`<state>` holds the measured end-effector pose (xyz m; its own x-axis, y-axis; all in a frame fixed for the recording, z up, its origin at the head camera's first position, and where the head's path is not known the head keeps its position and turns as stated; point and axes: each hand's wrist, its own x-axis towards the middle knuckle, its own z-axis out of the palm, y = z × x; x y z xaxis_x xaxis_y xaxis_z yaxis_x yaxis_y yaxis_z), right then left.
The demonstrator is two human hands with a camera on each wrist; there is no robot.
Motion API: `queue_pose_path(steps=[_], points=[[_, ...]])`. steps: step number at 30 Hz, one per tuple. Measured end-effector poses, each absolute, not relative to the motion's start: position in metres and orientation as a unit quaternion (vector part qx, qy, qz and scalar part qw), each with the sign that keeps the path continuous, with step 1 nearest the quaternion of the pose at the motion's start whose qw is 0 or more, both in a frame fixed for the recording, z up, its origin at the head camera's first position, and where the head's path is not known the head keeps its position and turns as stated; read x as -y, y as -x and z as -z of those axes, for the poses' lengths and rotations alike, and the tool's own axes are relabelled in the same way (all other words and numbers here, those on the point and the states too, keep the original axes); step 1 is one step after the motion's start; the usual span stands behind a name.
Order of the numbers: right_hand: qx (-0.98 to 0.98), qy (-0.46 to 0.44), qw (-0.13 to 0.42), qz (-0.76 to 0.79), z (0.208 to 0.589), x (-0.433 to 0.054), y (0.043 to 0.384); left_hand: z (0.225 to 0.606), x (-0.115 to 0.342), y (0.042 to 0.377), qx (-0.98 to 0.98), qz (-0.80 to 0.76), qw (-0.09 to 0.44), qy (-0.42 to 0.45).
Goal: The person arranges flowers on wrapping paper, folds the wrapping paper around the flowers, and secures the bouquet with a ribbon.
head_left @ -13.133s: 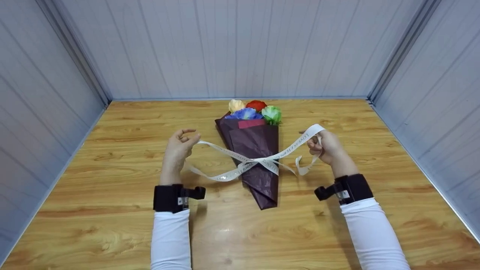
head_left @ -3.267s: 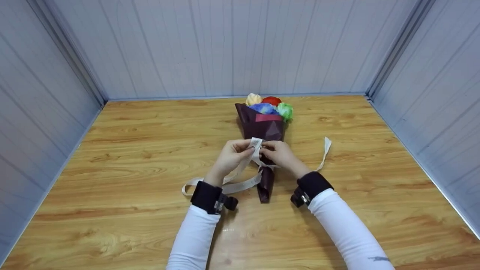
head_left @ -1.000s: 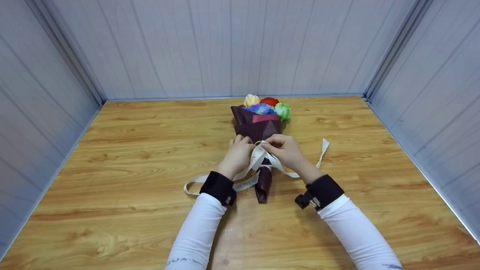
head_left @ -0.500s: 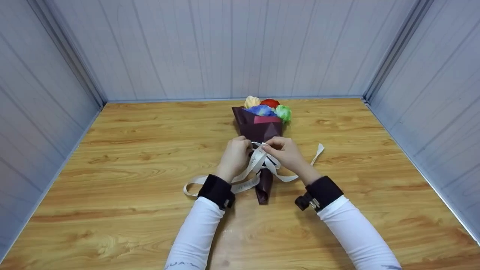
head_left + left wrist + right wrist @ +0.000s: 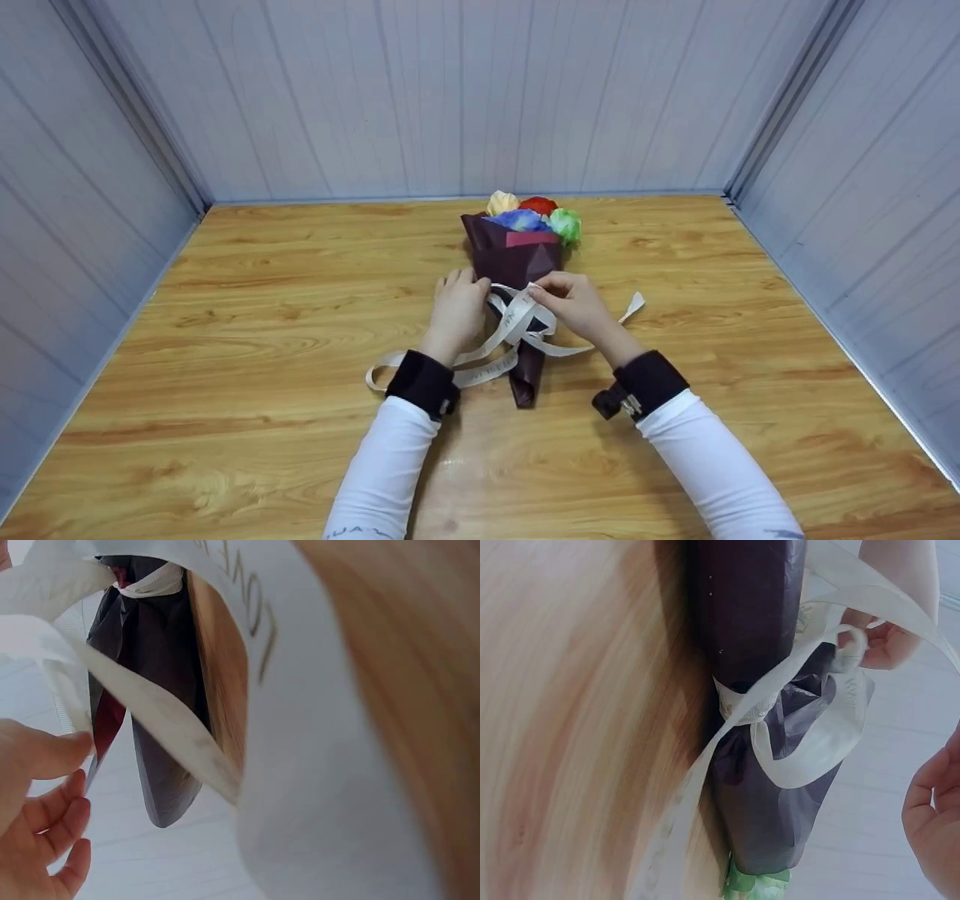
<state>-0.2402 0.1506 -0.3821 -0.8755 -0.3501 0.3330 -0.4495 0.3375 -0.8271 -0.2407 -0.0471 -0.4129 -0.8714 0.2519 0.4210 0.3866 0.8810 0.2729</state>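
Observation:
A bouquet in dark purple paper (image 5: 517,262) lies on the table, cloth-like flowers (image 5: 532,214) at its far end. White printed ribbon (image 5: 517,319) circles its narrow waist, with loops standing above the paper. My left hand (image 5: 459,311) is left of the waist; thumb and fingers pinch a ribbon loop, as the left wrist view suggests. From the right, my right hand (image 5: 574,304) pinches another stretch of ribbon between thumb and forefinger. Seen by the right wrist camera, the ribbon band (image 5: 742,705) gathers the paper. The right fingertips lie outside that view.
One ribbon tail curls on the wooden table (image 5: 247,375) by the left wrist. The other tail end (image 5: 634,304) sticks up beyond the right forearm. Pale panel walls (image 5: 465,97) enclose the table at the back and both sides.
Since several seconds ago the ribbon ends have gone from being stretched apart to loops at the waist. In the last half second my left hand moved slightly left, widening its loop; the right stayed nearly still.

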Motion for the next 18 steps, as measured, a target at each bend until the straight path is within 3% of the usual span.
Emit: queue_pose_path(steps=[12, 14, 18], points=[[0.827, -0.236, 0.041, -0.509, 0.382, -0.151, 0.241, 0.404, 0.055, 0.239, 0.744, 0.655, -0.012, 0.128], [0.825, -0.242, 0.043, -0.509, 0.382, -0.151, 0.241, 0.403, 0.055, 0.238, 0.684, 0.721, -0.011, 0.108], [0.819, -0.249, 0.049, -0.515, 0.383, -0.152, 0.241, 0.402, 0.055, 0.237, 0.623, 0.778, 0.041, 0.076]])
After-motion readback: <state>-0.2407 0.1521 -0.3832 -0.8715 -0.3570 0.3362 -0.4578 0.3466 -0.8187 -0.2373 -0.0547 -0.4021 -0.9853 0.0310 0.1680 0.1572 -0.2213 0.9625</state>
